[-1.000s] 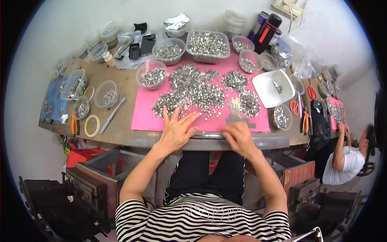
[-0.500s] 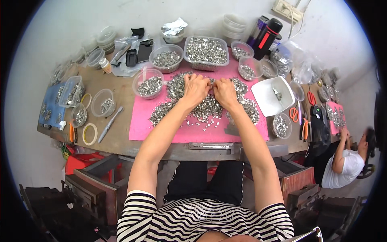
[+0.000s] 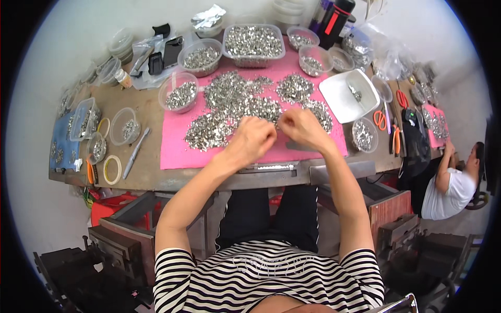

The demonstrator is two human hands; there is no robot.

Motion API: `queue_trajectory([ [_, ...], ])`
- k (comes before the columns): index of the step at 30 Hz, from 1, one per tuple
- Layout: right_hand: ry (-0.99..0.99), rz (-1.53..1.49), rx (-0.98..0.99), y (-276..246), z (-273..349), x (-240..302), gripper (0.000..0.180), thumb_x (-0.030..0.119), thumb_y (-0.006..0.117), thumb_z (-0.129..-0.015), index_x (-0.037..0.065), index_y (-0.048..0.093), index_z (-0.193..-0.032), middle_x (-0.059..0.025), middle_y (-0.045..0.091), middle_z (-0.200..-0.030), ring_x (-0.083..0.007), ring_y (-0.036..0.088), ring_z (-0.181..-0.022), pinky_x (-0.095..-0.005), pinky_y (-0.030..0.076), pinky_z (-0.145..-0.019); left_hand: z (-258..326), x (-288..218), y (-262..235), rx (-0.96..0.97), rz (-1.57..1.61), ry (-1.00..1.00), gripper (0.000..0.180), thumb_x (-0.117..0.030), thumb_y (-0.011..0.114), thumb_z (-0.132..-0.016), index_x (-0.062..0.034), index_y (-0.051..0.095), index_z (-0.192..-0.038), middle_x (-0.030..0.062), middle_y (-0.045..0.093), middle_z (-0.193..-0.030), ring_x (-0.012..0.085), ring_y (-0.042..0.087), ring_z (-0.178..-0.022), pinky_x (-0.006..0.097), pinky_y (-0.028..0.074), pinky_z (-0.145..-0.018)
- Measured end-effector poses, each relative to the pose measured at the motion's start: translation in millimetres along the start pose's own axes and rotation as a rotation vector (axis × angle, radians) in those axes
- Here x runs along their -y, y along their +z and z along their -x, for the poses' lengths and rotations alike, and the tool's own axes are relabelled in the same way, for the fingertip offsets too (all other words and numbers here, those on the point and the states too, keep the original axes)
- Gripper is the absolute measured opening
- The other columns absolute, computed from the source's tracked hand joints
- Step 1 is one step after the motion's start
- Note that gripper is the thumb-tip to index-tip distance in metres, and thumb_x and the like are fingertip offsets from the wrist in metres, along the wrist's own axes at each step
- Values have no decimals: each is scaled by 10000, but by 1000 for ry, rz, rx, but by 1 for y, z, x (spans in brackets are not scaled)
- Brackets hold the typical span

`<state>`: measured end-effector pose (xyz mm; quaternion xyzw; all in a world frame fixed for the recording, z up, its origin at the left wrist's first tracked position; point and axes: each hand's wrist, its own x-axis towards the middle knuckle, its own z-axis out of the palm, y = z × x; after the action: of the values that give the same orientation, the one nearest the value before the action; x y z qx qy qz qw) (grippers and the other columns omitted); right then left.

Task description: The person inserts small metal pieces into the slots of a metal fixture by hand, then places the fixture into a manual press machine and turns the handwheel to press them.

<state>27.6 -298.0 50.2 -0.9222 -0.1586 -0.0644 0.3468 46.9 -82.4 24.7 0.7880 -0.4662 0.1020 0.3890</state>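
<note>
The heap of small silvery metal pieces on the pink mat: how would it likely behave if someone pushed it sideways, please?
The heap of metal pieces would probably spread and scatter, being loose bits. The pink mat looks soft, so pieces likely drag rather than slide. Single pieces seem light and fiddly to pinch.

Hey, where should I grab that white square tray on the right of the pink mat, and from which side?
Take the white tray by its raised near rim, coming from the right hand side. The rim stands proud of the table and the tray looks nearly bare, holding a few small metal parts, so keep it level.
</note>
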Motion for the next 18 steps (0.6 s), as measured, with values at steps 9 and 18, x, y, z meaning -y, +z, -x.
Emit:
queue_trajectory([
  [9,18,-14,-27,9,71,-2,92,83,740,-844,30,742,-919,-133,652,-815,-321,651,-781,-424,515,-714,32,0,15,114,-48,-35,85,-137,714,-914,-100,749,-983,44,648,-924,220,604,-965,405,385,-964],
  [18,-43,33,-73,27,73,-11,73,100,724,-868,42,695,-903,-108,596,-802,-324,617,-776,-445,461,-780,33,-6,18,131,-109,-76,71,-134,741,-884,-108,761,-947,35,669,-927,221,616,-955,409,383,-958],
])
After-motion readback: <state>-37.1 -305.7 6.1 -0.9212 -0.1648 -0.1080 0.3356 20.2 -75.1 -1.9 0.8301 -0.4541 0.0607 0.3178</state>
